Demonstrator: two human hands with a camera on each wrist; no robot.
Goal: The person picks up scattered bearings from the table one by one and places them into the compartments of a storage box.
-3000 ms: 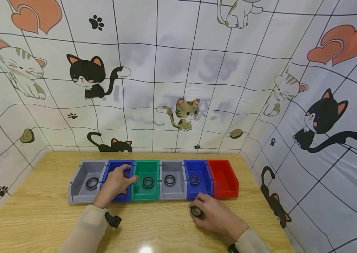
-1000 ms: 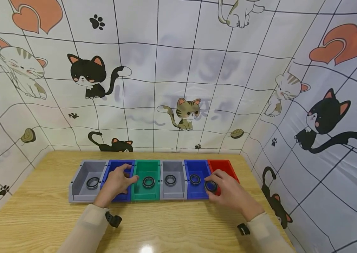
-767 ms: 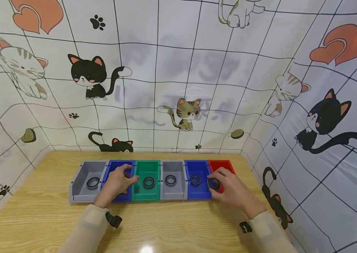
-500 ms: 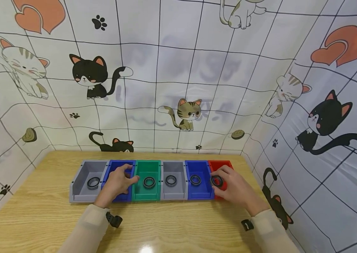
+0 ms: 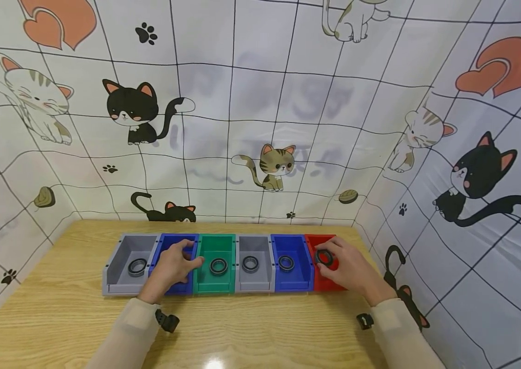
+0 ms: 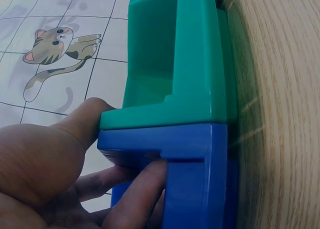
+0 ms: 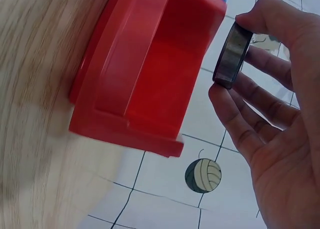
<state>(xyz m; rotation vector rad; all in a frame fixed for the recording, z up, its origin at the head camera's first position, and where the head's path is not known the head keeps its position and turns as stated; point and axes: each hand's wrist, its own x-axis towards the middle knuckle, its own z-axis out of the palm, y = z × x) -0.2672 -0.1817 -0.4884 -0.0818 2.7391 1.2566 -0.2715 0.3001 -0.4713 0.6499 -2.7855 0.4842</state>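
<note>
In the head view, my right hand [image 5: 350,266] pinches a ball bearing [image 5: 323,258] over the red bin [image 5: 329,284]. The right wrist view shows the bearing [image 7: 233,56] edge-on between thumb and fingertips, by the open top of the red bin [image 7: 165,64]. My left hand [image 5: 173,266] rests at the left blue bin [image 5: 182,289]. Seen from the left wrist, its thumb touches the rim where the green bin [image 6: 195,54] meets the blue bin [image 6: 190,189], and its loosely bent fingers reach into the blue bin, whose inside is mostly hidden.
Six joined bins stand in a row on the wooden table [image 5: 242,328]. One bearing each lies in the left grey [image 5: 137,267], green [image 5: 218,266], middle grey [image 5: 250,264] and right blue bin [image 5: 286,263]. A cat-print curtain [image 5: 205,128] closes off the back and sides.
My right hand has carried the bearing from in front of the right blue bin, up and rightward, to over the red bin. The left hand has stayed put.
</note>
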